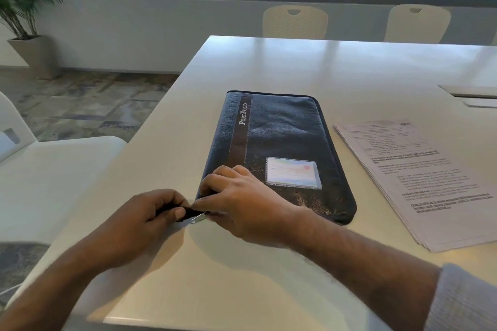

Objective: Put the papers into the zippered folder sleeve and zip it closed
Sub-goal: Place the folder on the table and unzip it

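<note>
A dark zippered folder (279,153) lies flat at the centre of the white table (295,62), and the papers (427,185) sit stacked at its 3 o'clock, just beside it. At the folder's 7 o'clock corner both hands meet. The left hand (139,226), knuckles up, has thumb and fingers pinched on a black tab (185,213). The right hand (242,204), wrist bent inward, has fingers curled together over that corner, thumb by the metal zipper pull (199,217).
</note>
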{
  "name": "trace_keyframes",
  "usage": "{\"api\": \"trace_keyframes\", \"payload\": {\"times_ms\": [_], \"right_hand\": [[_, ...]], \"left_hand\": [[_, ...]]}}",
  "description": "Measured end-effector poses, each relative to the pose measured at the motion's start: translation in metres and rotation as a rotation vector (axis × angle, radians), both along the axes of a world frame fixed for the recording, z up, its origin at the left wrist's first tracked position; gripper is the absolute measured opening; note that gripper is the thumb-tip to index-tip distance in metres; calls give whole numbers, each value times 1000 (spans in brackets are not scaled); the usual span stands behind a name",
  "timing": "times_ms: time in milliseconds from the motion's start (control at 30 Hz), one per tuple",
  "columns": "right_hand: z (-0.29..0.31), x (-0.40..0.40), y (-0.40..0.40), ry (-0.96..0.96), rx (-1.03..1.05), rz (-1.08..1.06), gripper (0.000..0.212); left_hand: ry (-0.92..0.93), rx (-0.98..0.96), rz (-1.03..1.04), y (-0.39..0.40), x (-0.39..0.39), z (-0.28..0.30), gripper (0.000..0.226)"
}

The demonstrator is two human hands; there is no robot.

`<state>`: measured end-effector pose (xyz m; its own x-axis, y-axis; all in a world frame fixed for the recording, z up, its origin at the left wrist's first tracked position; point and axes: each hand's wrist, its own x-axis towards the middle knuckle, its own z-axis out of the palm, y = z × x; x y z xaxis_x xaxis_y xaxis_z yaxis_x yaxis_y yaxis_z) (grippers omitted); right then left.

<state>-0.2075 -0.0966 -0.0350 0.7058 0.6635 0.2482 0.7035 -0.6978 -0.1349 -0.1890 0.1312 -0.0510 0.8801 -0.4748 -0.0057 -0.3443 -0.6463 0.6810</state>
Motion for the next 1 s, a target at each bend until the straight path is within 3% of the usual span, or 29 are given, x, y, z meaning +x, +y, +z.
{"api": "trace_keyframes", "payload": {"times_ms": [133, 433, 500, 600, 733, 833, 1000], "right_hand": [[-5, 0, -2, -99, -27, 49, 21], [-12, 0, 8, -221, -107, 32, 15], [-13, -1, 8, -188, -57, 7, 12], [-12, -1, 6, -56, 65, -25, 13], [-5, 3, 4, 177, 231, -65, 34], [-1, 8, 5, 232, 192, -51, 38], [5, 26, 15, 292, 174, -85, 24]], "left_hand": [[-3, -106, 71, 1, 3, 0, 27], [-227, -72, 224, -10, -21, 2, 27], [-305, -12, 184, -12, -30, 3, 34], [-379, 26, 219, -17, -43, 1, 26], [-423, -30, 307, -23, -49, -1, 28], [-465, 49, 374, -24, -51, -6, 7], [-419, 236, 483, -32, -54, -10, 25]]}}
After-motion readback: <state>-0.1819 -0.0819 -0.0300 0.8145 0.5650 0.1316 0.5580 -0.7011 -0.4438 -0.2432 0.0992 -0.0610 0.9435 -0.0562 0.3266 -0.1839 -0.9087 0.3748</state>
